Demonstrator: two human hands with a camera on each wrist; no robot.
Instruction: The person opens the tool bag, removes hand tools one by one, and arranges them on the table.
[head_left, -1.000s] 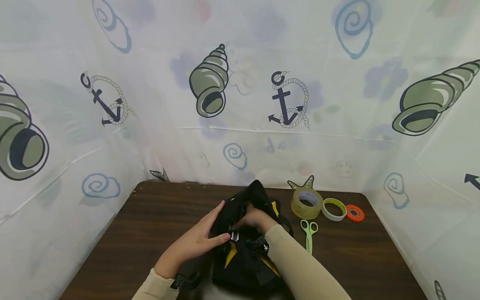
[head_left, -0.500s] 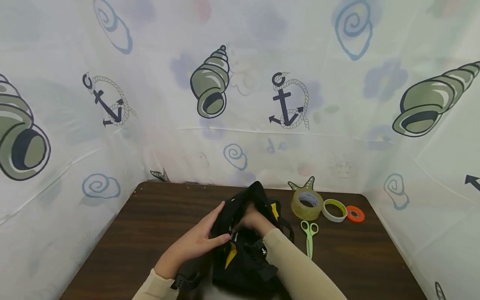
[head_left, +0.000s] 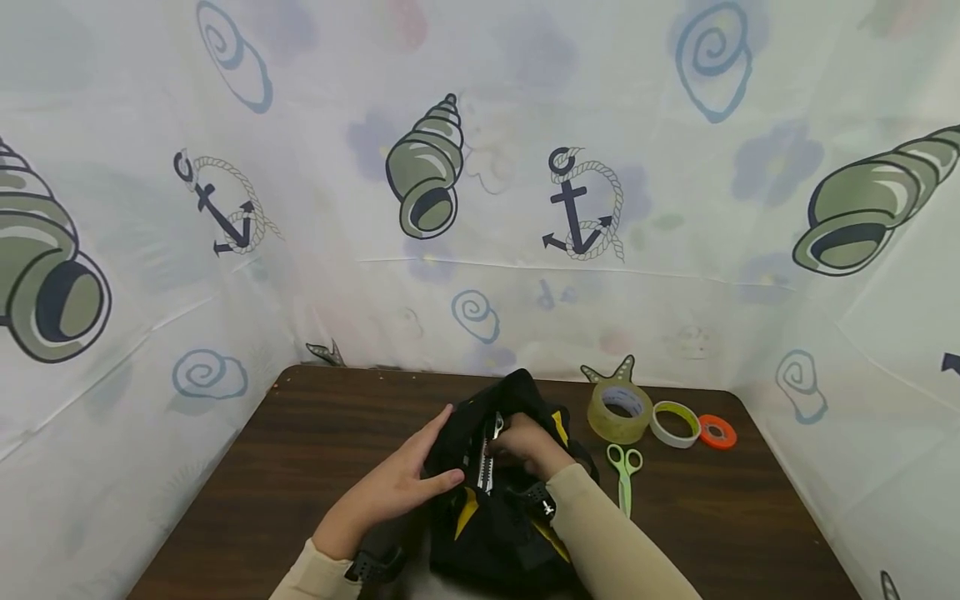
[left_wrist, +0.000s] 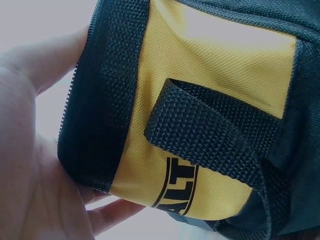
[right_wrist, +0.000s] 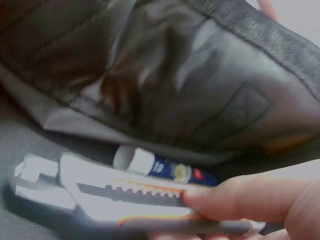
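A black bag with yellow panels (head_left: 468, 515) lies gaping on the table. My left hand (head_left: 390, 487) rests against its left side, thumb and fingers spread; the left wrist view shows the bag's zipped edge, yellow panel and black strap loop (left_wrist: 210, 132) beside that hand (left_wrist: 45, 135). My right hand (head_left: 528, 446) reaches into the opening and grips a utility knife (right_wrist: 135, 200), thumb on its slider track. The knife (head_left: 486, 468) shows at the opening in the head view. A blue glue stick with a white end (right_wrist: 167, 167) lies behind the knife inside the bag.
Right of the bag on the dark wooden table (head_left: 337, 417) stand a wide roll of clear tape (head_left: 617, 427), a white tape roll (head_left: 663, 435) and an orange tape roll (head_left: 717, 432). Light green scissors (head_left: 625, 479) lie in front of them. Patterned cloth (head_left: 510, 208) surrounds the table.
My right hand was deeper in the bag half a second ago; now it has come up with the utility knife showing at the opening. The left hand stays against the bag.
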